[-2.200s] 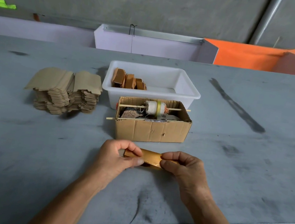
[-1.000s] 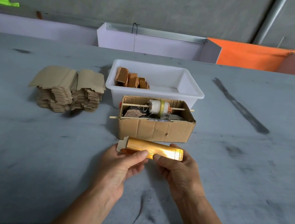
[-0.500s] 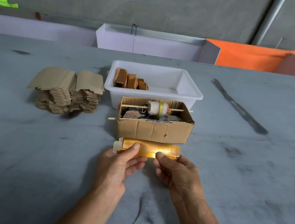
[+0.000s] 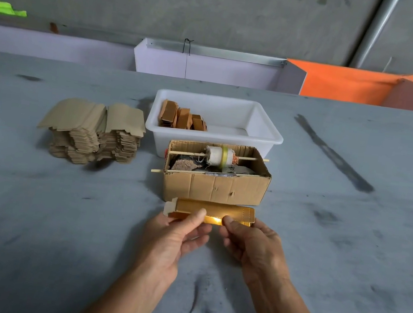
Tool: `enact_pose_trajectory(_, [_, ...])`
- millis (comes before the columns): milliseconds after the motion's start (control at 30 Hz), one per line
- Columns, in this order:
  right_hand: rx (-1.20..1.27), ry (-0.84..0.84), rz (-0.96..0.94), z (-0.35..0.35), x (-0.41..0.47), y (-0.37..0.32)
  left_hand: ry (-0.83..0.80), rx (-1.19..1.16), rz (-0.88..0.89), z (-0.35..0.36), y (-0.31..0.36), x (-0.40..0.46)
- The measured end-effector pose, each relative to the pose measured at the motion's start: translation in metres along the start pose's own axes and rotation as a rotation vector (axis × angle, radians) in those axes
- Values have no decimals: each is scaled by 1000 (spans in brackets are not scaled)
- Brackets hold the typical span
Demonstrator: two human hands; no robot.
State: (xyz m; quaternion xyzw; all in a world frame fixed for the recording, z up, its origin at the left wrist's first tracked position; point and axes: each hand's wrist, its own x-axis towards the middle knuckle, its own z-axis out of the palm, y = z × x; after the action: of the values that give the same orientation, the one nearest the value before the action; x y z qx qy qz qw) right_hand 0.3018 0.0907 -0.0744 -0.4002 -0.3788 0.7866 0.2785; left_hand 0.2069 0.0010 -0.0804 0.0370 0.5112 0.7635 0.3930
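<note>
- Gold foil carton (image 4: 215,212) sits centre frame, just in front of the cardboard box (image 4: 214,188), long axis running left to right.
- Left hand (image 4: 172,239) and right hand (image 4: 254,245) both pinch its lower edge, thumbs on top, each grip equally near; the carton lies just beyond them.
- Two seconds back it was half hidden between the hands; now it's further up the frame, broad face and left tab showing.
</note>
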Motion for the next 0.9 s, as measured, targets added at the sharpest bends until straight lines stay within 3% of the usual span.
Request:
enact_pose_trajectory(133, [-6,-12,0,2,0,-2,37,-56,-76,4,0,1])
enact_pose_trajectory(400, [-23,-68,29,-1,0,-7,84,-63,-21,5,4,5])
enact_pose_trajectory(900, [-67,-70,58,0,7,-16,10,-105,-73,10,9,16])
